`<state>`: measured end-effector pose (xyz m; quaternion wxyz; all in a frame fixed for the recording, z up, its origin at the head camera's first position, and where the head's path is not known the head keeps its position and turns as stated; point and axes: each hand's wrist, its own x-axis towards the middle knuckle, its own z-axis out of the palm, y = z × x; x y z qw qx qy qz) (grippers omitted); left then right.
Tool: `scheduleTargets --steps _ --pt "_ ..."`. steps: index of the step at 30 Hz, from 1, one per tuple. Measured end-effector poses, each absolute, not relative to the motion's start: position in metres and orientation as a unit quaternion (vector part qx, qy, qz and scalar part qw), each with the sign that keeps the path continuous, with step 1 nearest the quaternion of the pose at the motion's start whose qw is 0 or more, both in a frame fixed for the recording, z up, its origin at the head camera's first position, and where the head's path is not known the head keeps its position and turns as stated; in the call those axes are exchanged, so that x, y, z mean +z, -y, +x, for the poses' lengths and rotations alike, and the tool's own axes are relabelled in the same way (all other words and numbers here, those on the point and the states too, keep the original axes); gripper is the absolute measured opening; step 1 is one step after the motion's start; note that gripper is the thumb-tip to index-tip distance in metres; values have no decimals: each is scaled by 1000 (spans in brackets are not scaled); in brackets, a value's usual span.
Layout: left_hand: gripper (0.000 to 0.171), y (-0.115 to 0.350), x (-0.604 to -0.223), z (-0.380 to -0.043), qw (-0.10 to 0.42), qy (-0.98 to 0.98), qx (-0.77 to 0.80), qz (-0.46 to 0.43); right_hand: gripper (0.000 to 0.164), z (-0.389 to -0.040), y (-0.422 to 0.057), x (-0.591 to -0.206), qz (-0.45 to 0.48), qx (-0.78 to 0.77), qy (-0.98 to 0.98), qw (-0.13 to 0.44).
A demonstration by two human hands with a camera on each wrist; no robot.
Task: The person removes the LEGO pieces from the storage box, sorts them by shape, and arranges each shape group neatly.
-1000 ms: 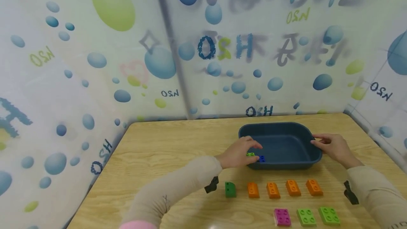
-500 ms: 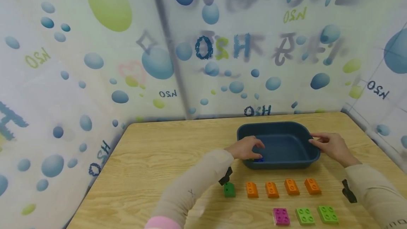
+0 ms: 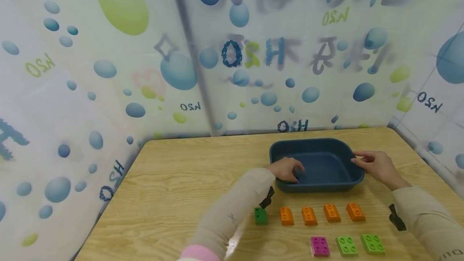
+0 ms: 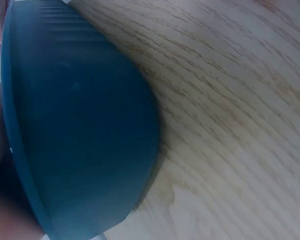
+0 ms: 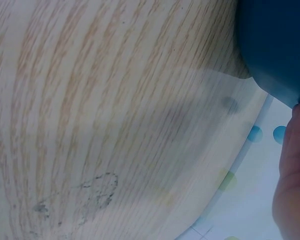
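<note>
A dark blue plastic basin [image 3: 319, 188] stands on the table. My left hand [image 3: 286, 169] reaches over its left end, with thumb and index finger bent and a gap between their tips. Beneath this hand a sliver of a blue toy brick [image 3: 299, 181] shows by the thumb; the rest is covered, so I cannot tell whether the fingers grip it. My right hand [image 3: 378, 167] pinches the basin's right rim between thumb and fingers. In the left wrist view the basin's outer wall [image 4: 90, 110] fills the left half.
In front of the basin lie a dark green brick [image 3: 260, 216] and a row of orange bricks [image 3: 286, 216]. Nearer still are a magenta brick [image 3: 320, 246] and two lime bricks [image 3: 346, 245]. A patterned wall [image 3: 253, 104] borders the wooden table [image 3: 188, 164].
My left hand has moved right and farther into the basin, covering the lime and blue bricks that showed there earlier. The right hand keeps its hold on the rim.
</note>
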<state>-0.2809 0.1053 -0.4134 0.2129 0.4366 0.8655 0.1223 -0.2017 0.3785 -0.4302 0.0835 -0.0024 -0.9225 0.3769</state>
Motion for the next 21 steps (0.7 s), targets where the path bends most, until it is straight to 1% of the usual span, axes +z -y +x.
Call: scheduleTargets --steps 4,11,21 --pt "34 -109 -418 -282 228 -865 124 429 45 -202 -378 -430 -1 380 921 86" --pt "30 -114 -421 -280 238 -865 121 424 45 -201 -377 -429 -3 377 922 84" --pt "27 -119 -422 -276 214 -871 131 421 46 -201 -377 -429 -9 378 922 76"
